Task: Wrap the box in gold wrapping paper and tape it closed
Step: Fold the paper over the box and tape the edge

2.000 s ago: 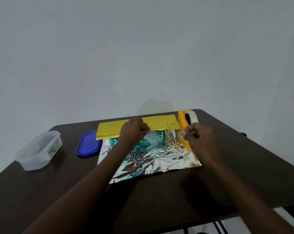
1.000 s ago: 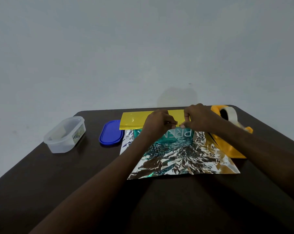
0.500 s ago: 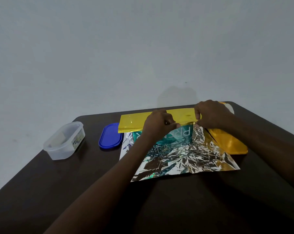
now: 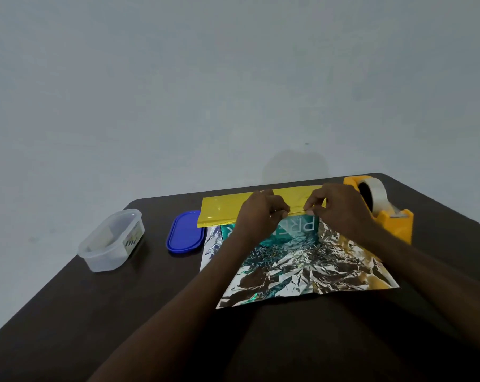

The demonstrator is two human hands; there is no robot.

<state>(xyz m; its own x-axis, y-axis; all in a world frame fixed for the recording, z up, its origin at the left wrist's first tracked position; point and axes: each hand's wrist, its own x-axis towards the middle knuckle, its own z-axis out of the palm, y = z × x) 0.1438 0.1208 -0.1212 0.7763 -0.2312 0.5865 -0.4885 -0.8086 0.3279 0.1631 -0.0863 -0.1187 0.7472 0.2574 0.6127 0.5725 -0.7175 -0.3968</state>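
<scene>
A teal box (image 4: 302, 230) with white letters lies on the gold wrapping paper (image 4: 222, 209), whose far flap is folded gold side up over the box top. The paper's crinkled silver underside (image 4: 302, 268) spreads toward me. My left hand (image 4: 260, 216) holds the flap's near edge down on the box, fingers curled at the edge. My right hand (image 4: 335, 210) pinches something small at that same edge, right beside the left fingertips; whether it is a strip of tape I cannot tell. An orange tape dispenser (image 4: 385, 213) with a clear roll stands to the right.
The dark table (image 4: 123, 312) carries a blue lid (image 4: 185, 232) left of the paper and a clear plastic tub (image 4: 112, 239) farther left. A plain grey wall is behind the table's far edge.
My right hand came from near the tape dispenser to the flap's edge and has slid left along it to meet the left fingers. The left hand has stayed on the flap.
</scene>
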